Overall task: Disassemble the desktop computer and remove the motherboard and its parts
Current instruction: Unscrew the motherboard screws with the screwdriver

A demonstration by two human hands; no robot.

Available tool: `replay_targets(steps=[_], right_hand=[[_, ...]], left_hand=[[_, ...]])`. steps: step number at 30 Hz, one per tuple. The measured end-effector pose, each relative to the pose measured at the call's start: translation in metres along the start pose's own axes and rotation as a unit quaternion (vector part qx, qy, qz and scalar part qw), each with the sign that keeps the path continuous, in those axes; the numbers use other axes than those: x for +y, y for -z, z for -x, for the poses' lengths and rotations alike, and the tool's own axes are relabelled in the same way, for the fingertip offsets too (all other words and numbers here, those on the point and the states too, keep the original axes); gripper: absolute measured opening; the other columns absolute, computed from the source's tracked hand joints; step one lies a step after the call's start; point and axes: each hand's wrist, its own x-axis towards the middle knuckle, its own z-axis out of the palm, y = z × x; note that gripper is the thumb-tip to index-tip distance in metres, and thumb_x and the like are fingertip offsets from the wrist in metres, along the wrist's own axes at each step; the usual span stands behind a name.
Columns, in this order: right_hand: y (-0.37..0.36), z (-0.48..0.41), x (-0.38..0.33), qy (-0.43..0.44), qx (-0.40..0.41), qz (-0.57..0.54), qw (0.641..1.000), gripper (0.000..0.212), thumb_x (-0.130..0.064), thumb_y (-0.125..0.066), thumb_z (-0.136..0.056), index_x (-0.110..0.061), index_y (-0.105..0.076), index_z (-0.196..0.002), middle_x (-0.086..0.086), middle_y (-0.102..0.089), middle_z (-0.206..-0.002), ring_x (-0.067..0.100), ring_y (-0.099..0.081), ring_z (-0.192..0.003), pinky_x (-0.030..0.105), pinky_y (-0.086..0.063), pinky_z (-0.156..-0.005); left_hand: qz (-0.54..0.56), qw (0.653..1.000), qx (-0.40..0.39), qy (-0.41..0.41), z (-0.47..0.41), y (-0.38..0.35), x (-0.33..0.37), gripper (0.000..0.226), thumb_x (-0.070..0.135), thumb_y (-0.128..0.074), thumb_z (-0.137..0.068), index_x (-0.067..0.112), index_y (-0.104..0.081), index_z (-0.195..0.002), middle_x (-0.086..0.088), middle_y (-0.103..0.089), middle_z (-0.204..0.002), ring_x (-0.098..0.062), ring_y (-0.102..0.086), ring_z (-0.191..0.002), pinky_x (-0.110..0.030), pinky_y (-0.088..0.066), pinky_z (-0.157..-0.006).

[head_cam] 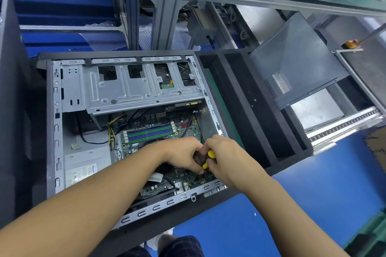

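Yellow-and-black screwdriver (211, 154) is gripped by both hands: the right hand (228, 161) curls its fingers round the handle, and the left hand (182, 155) pinches it lower down, hiding the tip. Directly under the fingers lies the motherboard (146, 125), seated in the open case (56, 131), with the drive cage (129, 87) beyond and the power supply (83, 165) to the left. The case rests on black foam (250, 110) on the blue tabletop (313, 194).

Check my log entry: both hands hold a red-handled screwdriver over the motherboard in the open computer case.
Wrong colour: the head view shows the screwdriver has a yellow and black handle, not red. The left hand and right hand do hold it over the motherboard in the open computer case.
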Motion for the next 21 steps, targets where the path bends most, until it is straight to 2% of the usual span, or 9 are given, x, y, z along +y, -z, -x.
replay_targets(steps=[2, 4, 6, 8, 11, 13, 15, 18, 21], right_hand=[[-0.001, 0.000, 0.000, 0.005, -0.013, 0.002, 1.000, 0.024, -0.010, -0.056, -0.092, -0.021, -0.061, -0.113, -0.006, -0.049, -0.110, 0.010, -0.040, -0.095, 0.016, -0.031, -0.072], [-0.003, 0.000, 0.000, -0.007, -0.007, -0.002, 1.000, 0.022, -0.021, -0.060, -0.094, -0.022, -0.058, -0.116, -0.005, -0.049, -0.111, 0.013, -0.044, -0.101, 0.020, -0.035, -0.075], [-0.005, 0.000, -0.002, -0.025, 0.008, 0.005, 1.000, 0.026, -0.036, -0.061, -0.095, -0.022, -0.055, -0.116, -0.004, -0.049, -0.110, 0.015, -0.046, -0.101, 0.025, -0.037, -0.075], [-0.008, -0.001, -0.005, -0.036, 0.016, 0.029, 0.999, 0.030, -0.045, -0.058, -0.096, -0.021, -0.054, -0.114, -0.004, -0.050, -0.108, 0.014, -0.043, -0.094, 0.028, -0.041, -0.074], [-0.011, -0.002, -0.008, -0.040, 0.013, 0.035, 0.998, 0.025, -0.039, -0.053, -0.099, -0.019, -0.057, -0.115, -0.002, -0.054, -0.109, 0.016, -0.048, -0.090, 0.028, -0.041, -0.071], [-0.011, -0.002, -0.006, -0.027, 0.000, 0.038, 0.999, 0.019, -0.028, -0.050, -0.101, -0.017, -0.059, -0.115, 0.000, -0.054, -0.109, 0.019, -0.054, -0.096, 0.028, -0.041, -0.072], [-0.010, -0.001, -0.004, -0.006, -0.016, 0.034, 0.999, 0.017, -0.018, -0.050, -0.099, -0.016, -0.061, -0.111, 0.000, -0.053, -0.107, 0.020, -0.053, -0.100, 0.025, -0.041, -0.074], [-0.009, 0.002, -0.002, 0.016, -0.038, 0.022, 0.999, 0.023, -0.009, -0.051, -0.095, -0.018, -0.061, -0.113, -0.003, -0.050, -0.108, 0.020, -0.048, -0.104, 0.027, -0.043, -0.079], [-0.012, 0.003, -0.004, 0.003, -0.029, 0.004, 1.000, 0.025, -0.014, -0.057, -0.092, -0.020, -0.057, -0.116, -0.003, -0.046, -0.110, 0.018, -0.043, -0.103, 0.024, -0.037, -0.073]], left_hand=[[-0.002, 1.000, 0.002, 0.005, 0.000, -0.001, 0.000, 0.026, 0.032, -0.082, -0.077, 0.030, -0.057, -0.069, 0.013, -0.061, -0.064, -0.005, -0.055, -0.057, -0.029, -0.046, -0.058], [-0.003, 1.000, 0.004, 0.007, 0.001, -0.002, 0.002, 0.025, 0.035, -0.084, -0.075, 0.025, -0.062, -0.082, 0.005, -0.068, -0.077, -0.013, -0.062, -0.069, -0.036, -0.051, -0.066], [-0.010, 1.000, 0.007, 0.002, 0.002, -0.001, 0.004, 0.041, 0.040, -0.085, -0.072, 0.021, -0.061, -0.099, 0.000, -0.069, -0.090, -0.018, -0.063, -0.081, -0.038, -0.053, -0.073], [-0.020, 1.000, 0.003, -0.005, 0.003, -0.001, 0.005, 0.051, 0.044, -0.086, -0.070, 0.019, -0.060, -0.105, 0.001, -0.068, -0.095, -0.018, -0.063, -0.087, -0.041, -0.053, -0.079], [-0.009, 1.000, -0.004, -0.005, 0.004, 0.000, 0.006, 0.051, 0.043, -0.088, -0.068, 0.018, -0.063, -0.104, 0.003, -0.070, -0.098, -0.016, -0.064, -0.090, -0.040, -0.053, -0.083], [0.004, 1.000, -0.011, 0.001, 0.005, 0.001, 0.005, 0.038, 0.037, -0.088, -0.070, 0.020, -0.065, -0.095, 0.007, -0.070, -0.091, -0.012, -0.065, -0.083, -0.037, -0.055, -0.078], [0.006, 1.000, -0.009, 0.009, 0.004, 0.002, 0.002, 0.022, 0.028, -0.084, -0.074, 0.029, -0.063, -0.079, 0.016, -0.066, -0.073, -0.002, -0.060, -0.065, -0.027, -0.051, -0.063], [-0.007, 1.000, 0.006, 0.008, 0.002, 0.001, 0.001, 0.028, 0.026, -0.083, -0.074, 0.032, -0.057, -0.066, 0.018, -0.060, -0.060, 0.003, -0.052, -0.052, -0.014, -0.040, -0.051], [-0.040, 0.999, 0.015, -0.001, 0.001, -0.003, 0.002, 0.029, 0.031, -0.084, -0.071, 0.028, -0.056, -0.064, 0.013, -0.058, -0.060, 0.002, -0.051, -0.051, -0.016, -0.038, -0.049]])
